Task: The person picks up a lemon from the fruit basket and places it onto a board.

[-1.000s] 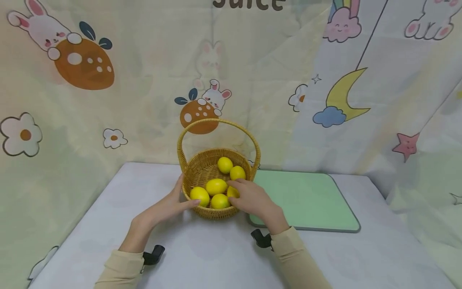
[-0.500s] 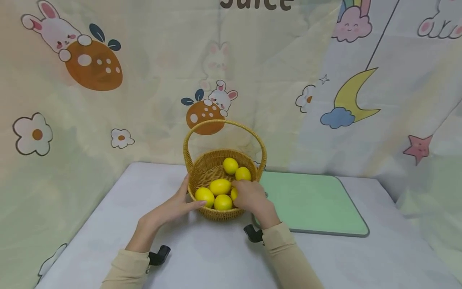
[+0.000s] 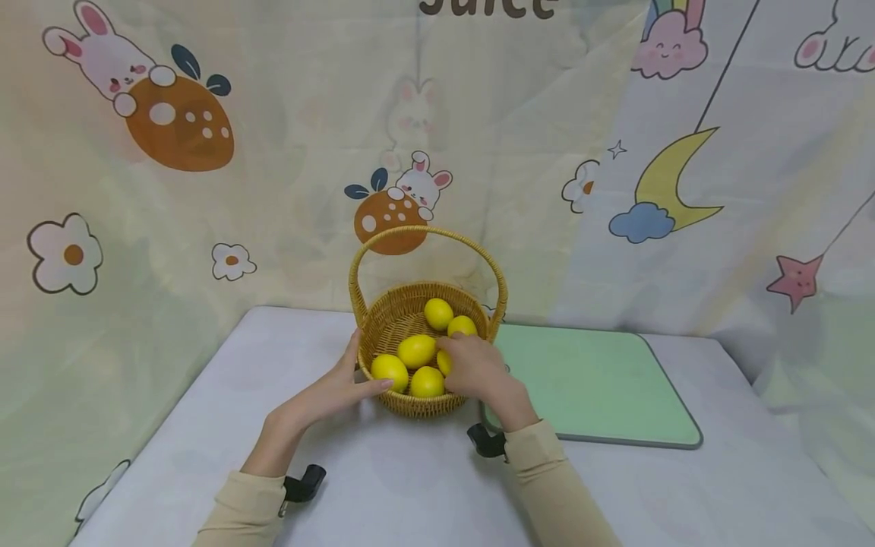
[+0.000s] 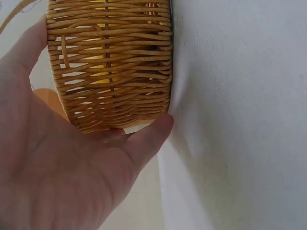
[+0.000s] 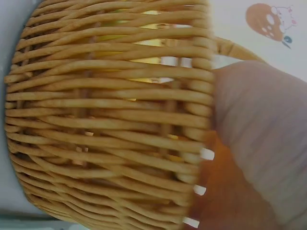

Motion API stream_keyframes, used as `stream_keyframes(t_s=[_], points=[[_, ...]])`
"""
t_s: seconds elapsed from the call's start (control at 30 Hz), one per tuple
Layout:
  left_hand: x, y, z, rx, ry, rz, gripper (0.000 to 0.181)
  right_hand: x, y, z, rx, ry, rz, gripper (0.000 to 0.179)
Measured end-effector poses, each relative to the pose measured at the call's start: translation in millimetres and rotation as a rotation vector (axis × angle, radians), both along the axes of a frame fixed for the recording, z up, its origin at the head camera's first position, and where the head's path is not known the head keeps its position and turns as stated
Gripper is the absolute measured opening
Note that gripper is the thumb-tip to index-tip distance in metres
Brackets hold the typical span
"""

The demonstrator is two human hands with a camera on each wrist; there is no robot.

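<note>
My tan sleeves (image 3: pixel 239 505) are nearest, over the white table (image 3: pixel 396 486). On it stands a brown basket (image 3: pixel 422 407). My left hand (image 3: pixel 333 384) is spread wide against its left side, with the thumb laid straight at the near rim. A gentle push from it should stop the basket sliding, I think.

Just inside the near rim are two near lemons (image 3: pixel 390 373). They look almost round, so I cannot tell their long way.

A bit farther and to the right, my right hand (image 3: pixel 475 367) dips over the rim. Its fingers bend over a lemon (image 3: pixel 443 362) in the near right part of the basket. My hand hides most of it, so I cannot tell if I have it tight, or which way it points. I think it is best to put thumb and fingers on its two fat sides, squeeze softly and lift it straight up, so it does not bump the rim.

Just left of it is the middle lemon (image 3: pixel 417 352). It is shaped like an egg. Its long way goes left to right, with the right end tipped a little to the far side.

Two far lemons (image 3: pixel 439 314) sit side by side at the far right.
</note>
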State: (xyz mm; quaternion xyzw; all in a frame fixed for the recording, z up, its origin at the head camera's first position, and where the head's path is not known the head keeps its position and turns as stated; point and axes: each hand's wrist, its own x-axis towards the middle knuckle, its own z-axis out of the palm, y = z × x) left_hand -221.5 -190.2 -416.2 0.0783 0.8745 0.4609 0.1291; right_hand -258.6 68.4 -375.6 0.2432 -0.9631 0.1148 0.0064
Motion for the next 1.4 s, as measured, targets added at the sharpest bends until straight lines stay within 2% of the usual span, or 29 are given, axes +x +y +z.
stream_keyframes(t_s=[0.33,0.63,0.87,1.03,1.2,1.4], points=[[-4.6,1.7,-2.9,0.021,0.005,0.007,0.117,11.6,19,26.4,-0.146,0.018,0.064,0.056],[-0.6,2.2,-5.0,0.100,0.019,0.050,0.115,19.7,44,50.4,-0.377,-0.076,0.176,0.064],[-1.5,3.4,-4.7,0.131,0.008,0.068,0.117,23.5,80,66.6,-0.444,-0.053,0.103,0.063],[-4.1,3.7,-6.2,0.135,0.002,0.073,0.118,22.3,100,70.3,-0.456,-0.019,0.075,0.064],[-3.9,4.2,-9.0,0.154,-0.001,0.072,0.118,17.7,108,67.1,-0.438,-0.015,0.044,0.062],[-2.5,6.2,-9.2,0.174,0.002,0.073,0.117,5.4,116,54.5,-0.431,0.005,0.001,0.058]])
